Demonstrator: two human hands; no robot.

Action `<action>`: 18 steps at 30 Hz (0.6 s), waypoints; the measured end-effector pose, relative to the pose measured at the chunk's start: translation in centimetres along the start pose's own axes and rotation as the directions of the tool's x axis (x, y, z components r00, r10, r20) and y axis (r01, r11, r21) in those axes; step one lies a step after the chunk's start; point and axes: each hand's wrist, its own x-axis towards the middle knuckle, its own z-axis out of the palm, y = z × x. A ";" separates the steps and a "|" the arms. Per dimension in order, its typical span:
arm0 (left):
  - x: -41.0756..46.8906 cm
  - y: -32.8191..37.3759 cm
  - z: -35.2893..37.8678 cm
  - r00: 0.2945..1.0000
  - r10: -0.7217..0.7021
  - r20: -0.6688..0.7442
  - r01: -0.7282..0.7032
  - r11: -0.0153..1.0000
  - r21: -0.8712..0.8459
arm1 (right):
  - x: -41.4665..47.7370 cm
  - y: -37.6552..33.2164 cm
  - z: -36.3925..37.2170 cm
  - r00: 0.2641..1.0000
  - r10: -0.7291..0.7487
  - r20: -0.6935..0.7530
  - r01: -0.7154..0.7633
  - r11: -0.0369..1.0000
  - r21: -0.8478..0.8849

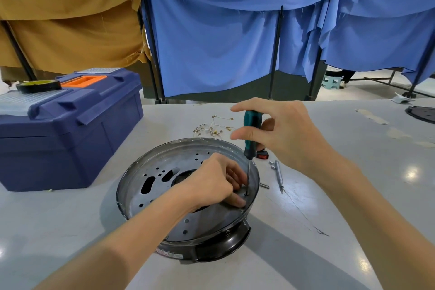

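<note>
Head cam looks down on a round, shallow silver metal pan with punched holes (164,172), sitting on a black base (223,249) mid-table, w/ the grey tabletop (329,254) under it. Right hand (282,134) wraps fingers & thumb round a green-and-black-handled screwdriver (251,134), held upright, tip down at a hole near the pan's right rim. Left hand (211,183) lies inside the pan, fingers curled by the shaft's tip, pinching or steadying smth there; can't tell what. Blue plastic toolbox w/ orange handle (70,129) stands left, black tape roll (38,85) on top. Small brass-tipped wires (213,128) lie behind the pan; loose metal bits (279,173) just right of it.
</note>
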 end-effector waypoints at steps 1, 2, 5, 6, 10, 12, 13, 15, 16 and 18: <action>0.0 0.0 0.0 1.000 0.000 -0.003 0.000 1.000 0.006 | 0.1 0.0 0.1 1.000 0.009 -0.014 -0.009 1.000 -0.024; 0.0 0.0 0.0 1.000 0.001 -0.006 -0.001 1.000 0.009 | 0.2 0.1 0.1 1.000 0.022 -0.012 -0.022 0.998 -0.061; 0.0 -0.1 0.0 1.000 0.004 -0.009 -0.004 1.000 0.004 | 0.6 0.6 -0.4 0.996 0.036 0.086 -0.027 0.994 -0.108; 0.0 -0.1 0.0 1.000 0.007 -0.005 -0.007 1.000 0.003 | 0.7 0.7 -0.8 0.990 0.030 0.136 -0.019 0.997 -0.079; 0.0 0.0 0.1 1.000 0.008 0.002 -0.008 1.000 0.005 | 0.4 0.2 -1.0 0.992 -0.031 0.123 0.032 1.000 0.000; 0.1 -0.1 0.1 1.000 0.009 -0.003 -0.009 1.000 0.009 | 0.1 -0.3 -0.4 0.998 -0.042 0.050 0.041 0.999 0.008; 0.1 0.0 0.1 1.000 0.012 -0.005 -0.012 1.000 0.010 | 0.1 -0.4 -0.2 0.999 -0.033 0.034 0.032 0.999 0.032; 0.1 0.0 0.1 1.000 0.012 -0.003 -0.012 1.000 0.007 | 0.3 -0.5 -0.2 1.000 -0.014 0.011 0.015 0.999 -0.029; 0.1 0.0 0.1 1.000 0.007 0.000 -0.007 1.000 0.006 | 0.4 -0.5 -0.5 1.000 -0.001 0.001 0.001 0.996 -0.084; 0.1 0.1 0.1 1.000 -0.007 0.009 0.007 1.000 0.003 | 0.6 -0.4 -0.9 1.000 0.014 0.007 -0.013 0.994 -0.107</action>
